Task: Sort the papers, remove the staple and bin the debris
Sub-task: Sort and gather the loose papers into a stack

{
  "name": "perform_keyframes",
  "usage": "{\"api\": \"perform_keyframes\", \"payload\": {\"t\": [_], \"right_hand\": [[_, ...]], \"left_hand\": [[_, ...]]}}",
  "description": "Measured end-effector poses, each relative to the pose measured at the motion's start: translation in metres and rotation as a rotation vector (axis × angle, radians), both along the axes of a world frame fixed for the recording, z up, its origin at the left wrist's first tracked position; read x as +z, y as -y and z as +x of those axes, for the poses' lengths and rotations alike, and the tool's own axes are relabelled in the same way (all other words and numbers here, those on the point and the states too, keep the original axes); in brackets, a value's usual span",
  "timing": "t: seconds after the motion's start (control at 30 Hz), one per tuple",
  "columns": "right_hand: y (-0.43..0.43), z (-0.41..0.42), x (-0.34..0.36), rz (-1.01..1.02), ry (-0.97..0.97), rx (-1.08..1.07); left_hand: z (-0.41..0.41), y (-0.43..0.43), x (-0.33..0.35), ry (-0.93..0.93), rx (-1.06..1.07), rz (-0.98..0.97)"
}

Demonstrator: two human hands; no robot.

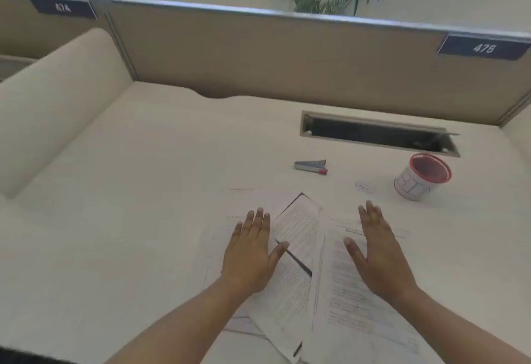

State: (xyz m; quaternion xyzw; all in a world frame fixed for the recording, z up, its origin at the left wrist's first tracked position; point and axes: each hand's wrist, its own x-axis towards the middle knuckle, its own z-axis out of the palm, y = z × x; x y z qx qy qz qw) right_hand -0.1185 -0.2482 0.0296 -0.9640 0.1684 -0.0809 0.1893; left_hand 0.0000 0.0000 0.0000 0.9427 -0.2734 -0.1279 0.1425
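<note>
Papers (344, 306): overlapping sheets, askew on the surface (115, 191).
Left hand (253, 251): grip spread flat over papers.
Right hand (376, 251): grip spread flat likewise.
Stapler (311, 166): beyond papers, near red-rimmed tub (413, 185).

The papers (339, 320) run off the bottom edge, their print blurred.

Far beyond the left hand (250, 251), a dark blue plate (63, 7) on the partition (258, 56) reads 474 (last digit blurred). A matching plate (483, 47) beyond the right hand (376, 251) reads 475. Print on the papers (344, 292) under both hands is illegible.
</note>
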Motion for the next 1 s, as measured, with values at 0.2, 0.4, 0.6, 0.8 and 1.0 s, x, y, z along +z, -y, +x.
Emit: {"api": "perform_keyframes", "payload": {"t": [0.2, 0.4, 0.6, 0.8, 1.0], "right_hand": [[-0.018, -0.038, -0.04, 0.037, -0.221, -0.01], [-0.023, -0.04, -0.049, 0.086, -0.237, -0.075], [-0.02, -0.047, -0.032, 0.248, -0.088, -0.152], [-0.019, -0.09, -0.039, 0.148, -0.182, -0.115], [-0.028, -0.103, -0.055, 0.05, -0.239, -0.135]], "left_hand": [[-0.02, -0.008, -0.029, 0.01, -0.014, 0.037], [-0.018, -0.012, -0.032, 0.031, -0.026, 0.09], [-0.04, 0.005, 0.005, -0.187, 0.123, -0.236], [-0.091, 0.024, 0.035, -0.55, 0.333, -0.442], [-0.112, 0.041, 0.032, -0.619, 0.4, -0.388]]}}
